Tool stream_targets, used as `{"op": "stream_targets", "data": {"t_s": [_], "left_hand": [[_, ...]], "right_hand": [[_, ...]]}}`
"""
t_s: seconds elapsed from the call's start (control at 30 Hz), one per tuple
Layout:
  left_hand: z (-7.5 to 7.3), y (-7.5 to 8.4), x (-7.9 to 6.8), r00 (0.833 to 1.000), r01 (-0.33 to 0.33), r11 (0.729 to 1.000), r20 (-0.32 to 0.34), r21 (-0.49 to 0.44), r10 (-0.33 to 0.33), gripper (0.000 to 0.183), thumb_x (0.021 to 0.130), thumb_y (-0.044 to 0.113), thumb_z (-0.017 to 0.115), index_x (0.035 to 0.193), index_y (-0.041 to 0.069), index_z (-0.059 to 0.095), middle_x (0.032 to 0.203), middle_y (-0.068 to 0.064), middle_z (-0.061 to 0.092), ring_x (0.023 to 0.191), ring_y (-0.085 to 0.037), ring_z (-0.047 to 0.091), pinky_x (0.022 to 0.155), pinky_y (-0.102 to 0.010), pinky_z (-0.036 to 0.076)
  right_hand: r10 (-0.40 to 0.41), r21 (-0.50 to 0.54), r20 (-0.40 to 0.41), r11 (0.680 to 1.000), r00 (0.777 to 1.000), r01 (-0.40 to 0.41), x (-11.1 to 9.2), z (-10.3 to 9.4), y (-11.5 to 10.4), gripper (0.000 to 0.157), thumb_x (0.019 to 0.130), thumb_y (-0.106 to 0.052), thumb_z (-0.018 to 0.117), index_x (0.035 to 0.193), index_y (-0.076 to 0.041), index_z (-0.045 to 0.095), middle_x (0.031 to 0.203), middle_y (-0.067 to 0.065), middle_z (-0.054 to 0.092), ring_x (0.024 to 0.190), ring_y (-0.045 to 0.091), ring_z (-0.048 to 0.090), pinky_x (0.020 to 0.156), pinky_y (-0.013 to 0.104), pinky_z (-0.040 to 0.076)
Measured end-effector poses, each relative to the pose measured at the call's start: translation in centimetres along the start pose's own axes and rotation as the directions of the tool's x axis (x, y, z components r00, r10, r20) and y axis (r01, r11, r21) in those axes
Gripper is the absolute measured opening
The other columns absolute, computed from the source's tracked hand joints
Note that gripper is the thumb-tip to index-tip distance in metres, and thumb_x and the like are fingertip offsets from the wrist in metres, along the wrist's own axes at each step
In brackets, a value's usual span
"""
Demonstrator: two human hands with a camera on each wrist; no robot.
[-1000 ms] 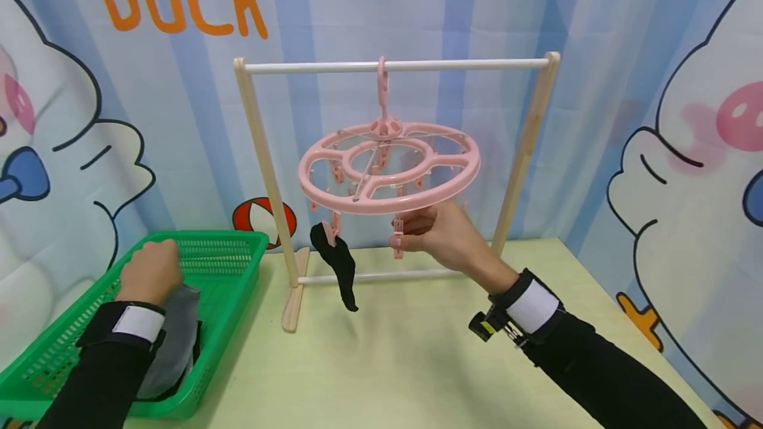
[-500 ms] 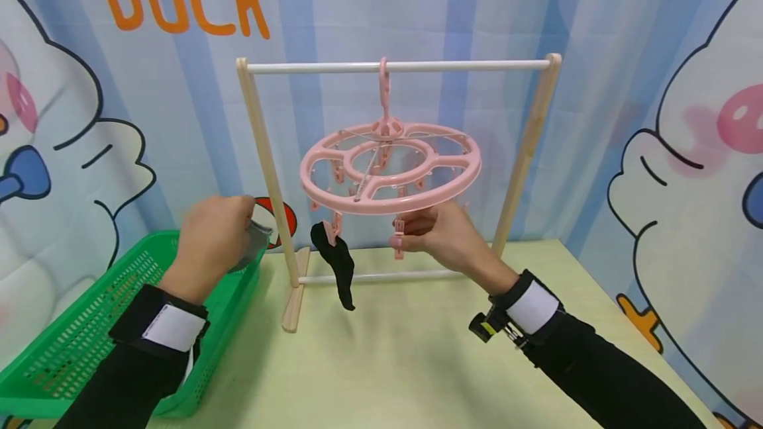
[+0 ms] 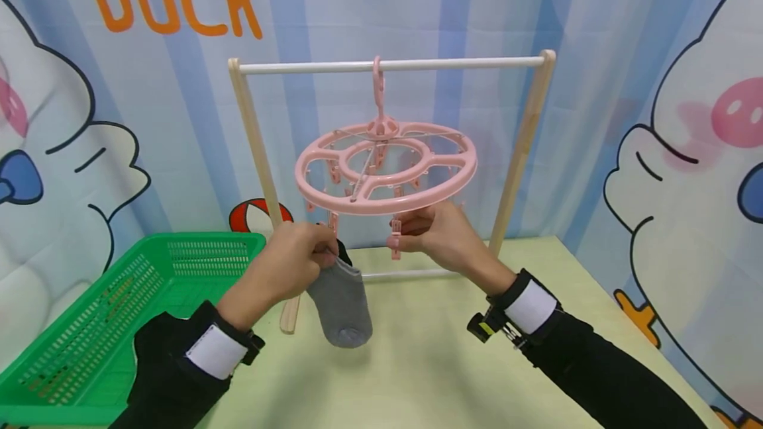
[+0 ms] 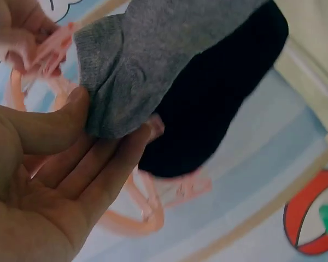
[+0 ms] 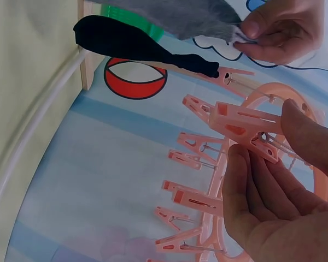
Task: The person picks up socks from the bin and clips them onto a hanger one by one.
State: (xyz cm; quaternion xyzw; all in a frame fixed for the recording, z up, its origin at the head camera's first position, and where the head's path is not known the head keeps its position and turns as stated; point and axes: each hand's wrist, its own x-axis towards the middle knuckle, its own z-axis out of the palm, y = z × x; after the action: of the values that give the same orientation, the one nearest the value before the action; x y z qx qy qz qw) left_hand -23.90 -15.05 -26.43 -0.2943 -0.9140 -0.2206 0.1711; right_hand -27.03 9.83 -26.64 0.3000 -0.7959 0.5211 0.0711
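My left hand [image 3: 292,260] pinches a grey sock [image 3: 344,303] at its ribbed cuff, and the toe dangles over the table. In the left wrist view, thumb and fingers hold the cuff's edge. My right hand [image 3: 438,237] pinches a pink clothespin [image 5: 243,125] that hangs from the front of a round pink drying hanger [image 3: 334,202]. The grey sock is just left of this clothespin, apart from it. Behind the grey sock, a black sock [image 5: 131,43] hangs from another pink clip, mostly hidden in the head view.
The hanger hooks onto the white top bar [image 3: 465,63] of a wooden-legged rack. Several more clips [image 5: 194,199] dangle under its ring. A green mesh basket [image 3: 203,237] stands at left on the pale table [image 3: 417,363]. A printed curtain [image 3: 507,5] backs everything.
My left hand has lifted the grey sock out of the green basket and carried it right to the hanger's front. My right hand keeps its pinch on the clothespin.
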Motion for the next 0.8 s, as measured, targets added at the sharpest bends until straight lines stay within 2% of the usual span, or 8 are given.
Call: {"op": "stream_targets", "data": {"t_s": [0.17, 0.33, 0.6, 0.8], "left_hand": [[2.9, 0.5, 0.3, 1.000, 0.000, 0.999, -0.029, -0.050, -0.002, 0.018, 0.080, -0.010, 0.072, 0.080, 0.008, 0.072, 0.075, 0.001, 0.066, 0.064, -0.012, 0.057, 0.060, -0.030, 0.056], [4.9, 0.7, 0.8, 0.994, -0.012, 0.998, -0.113, -0.068, 0.004, 0.018, 0.080, -0.008, 0.072, 0.079, 0.009, 0.072, 0.073, 0.003, 0.066, 0.065, -0.009, 0.059, 0.060, -0.029, 0.056], [6.9, 1.3, 1.5, 0.970, -0.062, 0.993, -0.238, -0.101, 0.037, 0.018, 0.080, -0.009, 0.072, 0.078, 0.008, 0.069, 0.072, 0.001, 0.064, 0.062, -0.011, 0.054, 0.055, -0.030, 0.050], [7.5, 2.1, 2.0, 0.950, -0.083, 0.991, -0.308, -0.104, 0.048, 0.017, 0.079, -0.009, 0.073, 0.079, 0.007, 0.069, 0.075, -0.001, 0.066, 0.067, -0.012, 0.056, 0.060, -0.033, 0.052]], "right_hand": [[-0.010, 0.010, 0.000, 1.000, 1.000, 0.010, 0.0, 0.3, -0.1, 0.028, 0.081, -0.006, 0.079, 0.106, 0.001, 0.067, 0.097, 0.011, 0.069, 0.088, 0.017, 0.067, 0.080, 0.038, 0.056], [-0.026, -0.015, -0.021, 1.000, 0.999, 0.026, 0.0, 0.3, -0.2, 0.022, 0.082, -0.005, 0.078, 0.101, 0.000, 0.068, 0.094, 0.010, 0.069, 0.086, 0.016, 0.068, 0.077, 0.036, 0.057], [-0.015, -0.028, -0.073, 1.000, 0.997, 0.013, -0.2, 0.2, -0.4, 0.015, 0.083, -0.003, 0.076, 0.096, -0.001, 0.069, 0.089, 0.009, 0.070, 0.081, 0.015, 0.068, 0.074, 0.036, 0.057], [-0.053, -0.010, -0.086, 0.999, 0.995, 0.052, -0.3, 0.2, -0.2, 0.009, 0.083, 0.000, 0.075, 0.090, -0.001, 0.069, 0.083, 0.009, 0.069, 0.078, 0.015, 0.068, 0.073, 0.038, 0.058]]}}
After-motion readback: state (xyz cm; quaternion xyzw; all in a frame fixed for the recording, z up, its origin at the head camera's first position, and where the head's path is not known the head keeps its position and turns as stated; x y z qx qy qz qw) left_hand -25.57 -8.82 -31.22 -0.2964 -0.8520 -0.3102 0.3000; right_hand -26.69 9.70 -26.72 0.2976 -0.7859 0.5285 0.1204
